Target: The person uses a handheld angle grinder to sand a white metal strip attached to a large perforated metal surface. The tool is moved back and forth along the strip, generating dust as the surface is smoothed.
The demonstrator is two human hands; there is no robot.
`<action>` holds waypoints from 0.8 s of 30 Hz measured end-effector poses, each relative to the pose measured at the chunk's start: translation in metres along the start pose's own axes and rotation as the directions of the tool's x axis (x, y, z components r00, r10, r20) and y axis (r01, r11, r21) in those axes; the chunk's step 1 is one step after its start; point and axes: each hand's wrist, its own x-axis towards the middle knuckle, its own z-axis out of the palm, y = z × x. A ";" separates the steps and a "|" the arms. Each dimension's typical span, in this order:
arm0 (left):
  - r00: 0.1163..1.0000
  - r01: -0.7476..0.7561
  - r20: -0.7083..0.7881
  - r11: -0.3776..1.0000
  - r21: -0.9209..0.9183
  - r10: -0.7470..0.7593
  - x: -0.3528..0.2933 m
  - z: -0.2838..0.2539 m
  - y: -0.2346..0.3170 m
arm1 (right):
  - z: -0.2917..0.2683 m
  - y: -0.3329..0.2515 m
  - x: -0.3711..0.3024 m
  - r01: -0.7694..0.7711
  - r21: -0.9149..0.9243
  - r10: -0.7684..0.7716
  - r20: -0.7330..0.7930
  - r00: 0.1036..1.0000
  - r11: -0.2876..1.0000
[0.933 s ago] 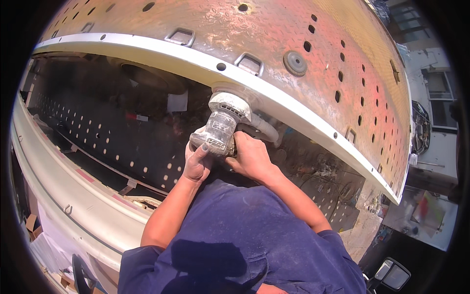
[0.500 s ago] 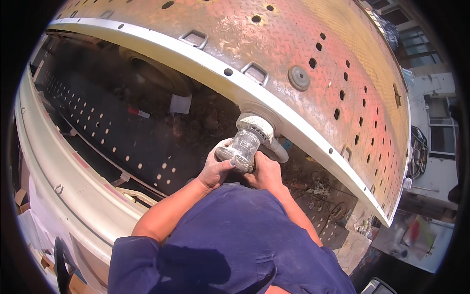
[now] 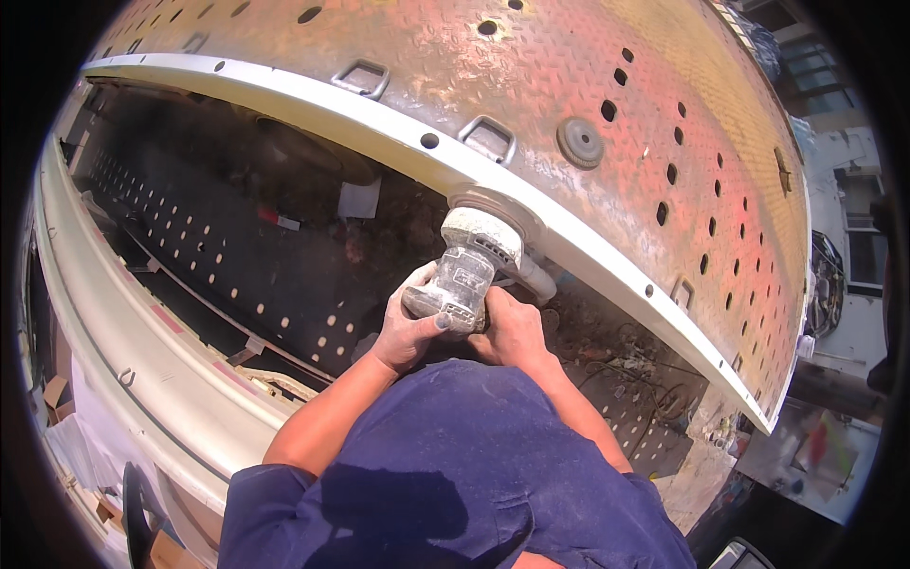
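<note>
Both my hands hold a dusty orbital sander, its round head pressed against the side of a long white metal edge. My left hand wraps around the left of the sander's body, thumb lying across its near end. On the other side, my right hand grips it low down, its fingers partly hidden behind the tool. A pale hose or tube shows just right of the sander head. White dust coats the tool and the fingers of my left hand.
Beyond the edge spreads a worn, rust-and-red tread-plate deck with many holes, metal loops and a round grey disc. A cream rail curves along the left. Below lie a dark perforated panel, a white paper and debris.
The sander and both hands have shifted slightly left along the white edge. The view has moved a little too. My grip looks the same.
</note>
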 end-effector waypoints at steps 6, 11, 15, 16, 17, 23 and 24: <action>1.000 -0.011 -0.014 0.999 0.044 0.011 0.009 -0.040 0.053 | 0.027 -0.033 0.048 0.053 -0.020 -0.053 -0.002 0.999 0.998; 0.999 -0.042 0.004 0.998 0.055 0.042 0.019 -0.073 0.103 | 0.043 -0.077 0.092 0.047 -0.013 -0.047 0.007 0.999 0.999; 0.999 -0.040 -0.003 0.998 0.038 0.040 0.017 -0.083 0.129 | 0.052 -0.096 0.109 0.057 0.004 -0.057 0.018 0.998 0.998; 0.999 -0.034 0.013 0.998 0.058 0.034 0.019 -0.088 0.133 | 0.055 -0.098 0.112 0.052 0.006 -0.052 0.010 0.999 0.999; 1.000 -0.022 0.011 0.998 0.064 0.021 0.019 -0.089 0.133 | 0.056 -0.099 0.113 0.047 0.007 -0.047 0.002 0.999 0.999; 0.997 0.050 0.044 0.985 0.164 -0.058 0.019 -0.079 0.116 | 0.060 -0.085 0.087 -0.027 0.076 0.034 -0.087 0.996 0.997; 0.996 0.068 0.043 0.978 0.200 -0.078 0.018 -0.074 0.112 | 0.058 -0.079 0.078 -0.048 0.064 0.054 -0.089 0.995 0.997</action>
